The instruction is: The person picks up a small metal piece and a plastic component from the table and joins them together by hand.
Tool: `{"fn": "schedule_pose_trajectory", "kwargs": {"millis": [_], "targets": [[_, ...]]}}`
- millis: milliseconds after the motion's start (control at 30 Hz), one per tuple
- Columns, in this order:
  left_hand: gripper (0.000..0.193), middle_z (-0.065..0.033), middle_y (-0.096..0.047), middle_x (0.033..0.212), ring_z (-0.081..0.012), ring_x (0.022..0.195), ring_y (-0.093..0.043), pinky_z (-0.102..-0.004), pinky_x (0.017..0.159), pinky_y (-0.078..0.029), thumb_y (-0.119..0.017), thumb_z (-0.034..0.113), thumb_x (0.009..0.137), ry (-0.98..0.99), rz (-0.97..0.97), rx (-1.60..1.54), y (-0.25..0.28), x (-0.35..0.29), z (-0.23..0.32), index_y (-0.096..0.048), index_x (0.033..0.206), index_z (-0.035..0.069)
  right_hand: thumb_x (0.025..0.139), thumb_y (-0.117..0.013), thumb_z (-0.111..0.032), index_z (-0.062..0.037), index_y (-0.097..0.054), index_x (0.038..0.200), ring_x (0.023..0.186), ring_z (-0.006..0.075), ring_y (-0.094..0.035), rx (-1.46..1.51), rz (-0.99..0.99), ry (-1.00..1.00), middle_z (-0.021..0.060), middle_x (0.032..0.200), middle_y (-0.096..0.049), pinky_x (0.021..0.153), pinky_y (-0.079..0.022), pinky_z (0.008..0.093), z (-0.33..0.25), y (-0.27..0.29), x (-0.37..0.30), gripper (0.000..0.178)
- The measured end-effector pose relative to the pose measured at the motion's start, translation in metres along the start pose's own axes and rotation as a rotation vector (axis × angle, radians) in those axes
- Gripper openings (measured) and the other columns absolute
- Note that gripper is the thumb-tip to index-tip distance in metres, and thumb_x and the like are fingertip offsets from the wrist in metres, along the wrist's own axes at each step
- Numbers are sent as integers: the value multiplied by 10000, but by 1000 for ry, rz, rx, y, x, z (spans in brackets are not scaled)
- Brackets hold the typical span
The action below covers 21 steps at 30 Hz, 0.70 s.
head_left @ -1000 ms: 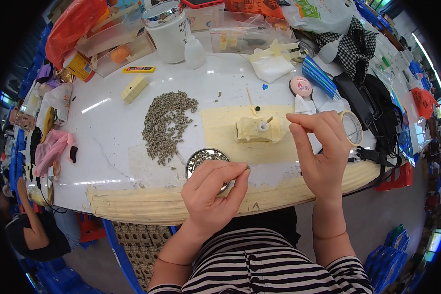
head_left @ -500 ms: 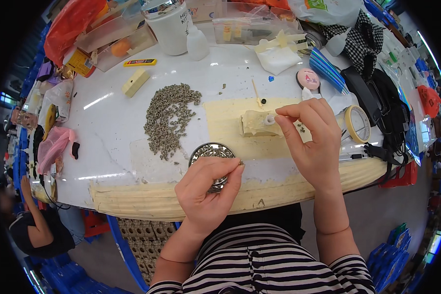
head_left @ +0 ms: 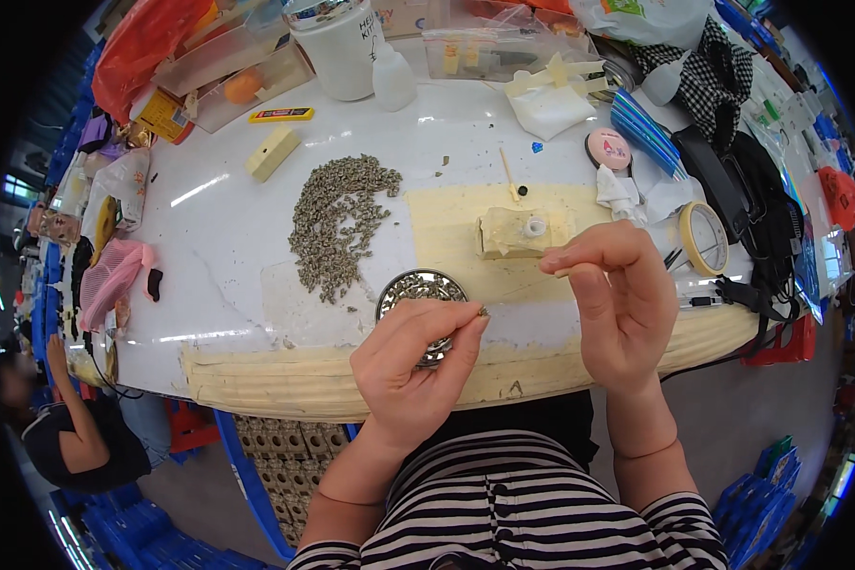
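My left hand is closed in a pinch over the near edge of the table. A tiny grey metal part sticks out at its fingertips. Partly behind that hand is a round shiny dish holding many similar parts. My right hand is also pinched, to the right of the left one and apart from it. Something thin and pale shows at its fingertips, too small to name. Just beyond it stands a block wrapped in cream tape, with a small white ring-shaped cup on top.
A heap of small metal parts lies left of the dish. A pale block, a wooden stick, a pink round case and a tape roll lie around. A white canister stands at the back. Another person sits at left.
My right hand has drawn back from the white cup on the taped block toward me. My left hand keeps its pinch on the small metal part. The whole view has shifted slightly.
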<state>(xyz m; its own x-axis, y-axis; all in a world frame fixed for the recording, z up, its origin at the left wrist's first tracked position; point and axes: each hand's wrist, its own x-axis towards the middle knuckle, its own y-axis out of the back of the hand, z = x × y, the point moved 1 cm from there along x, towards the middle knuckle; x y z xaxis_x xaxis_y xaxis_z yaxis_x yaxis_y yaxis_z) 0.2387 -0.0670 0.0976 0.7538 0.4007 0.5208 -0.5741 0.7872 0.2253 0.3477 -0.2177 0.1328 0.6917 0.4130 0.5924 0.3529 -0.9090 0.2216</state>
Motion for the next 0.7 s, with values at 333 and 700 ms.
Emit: {"fn": "schedule_pose_trajectory", "kwargs": {"millis": [333, 700], "targets": [[157, -120, -700, 814, -199, 708, -655, -276, 636, -515, -751, -74, 783, -16, -20, 8, 0, 1, 1, -712, 929, -31, 1021, -516, -83, 27, -531, 1013, 822, 172, -721, 249, -126, -72, 117, 915, -693, 732, -566, 263, 7, -14, -12, 111], [160, -118, -701, 813, -198, 711, -659, -277, 638, -516, -753, -70, 786, -8, -22, 5, -1, 1, 1, -713, 936, -27, 997, -552, -50, 20, -546, 1010, 812, 179, -723, 192, -137, -27, 115, 907, -696, 712, -565, 263, 8, -13, -12, 71]]}}
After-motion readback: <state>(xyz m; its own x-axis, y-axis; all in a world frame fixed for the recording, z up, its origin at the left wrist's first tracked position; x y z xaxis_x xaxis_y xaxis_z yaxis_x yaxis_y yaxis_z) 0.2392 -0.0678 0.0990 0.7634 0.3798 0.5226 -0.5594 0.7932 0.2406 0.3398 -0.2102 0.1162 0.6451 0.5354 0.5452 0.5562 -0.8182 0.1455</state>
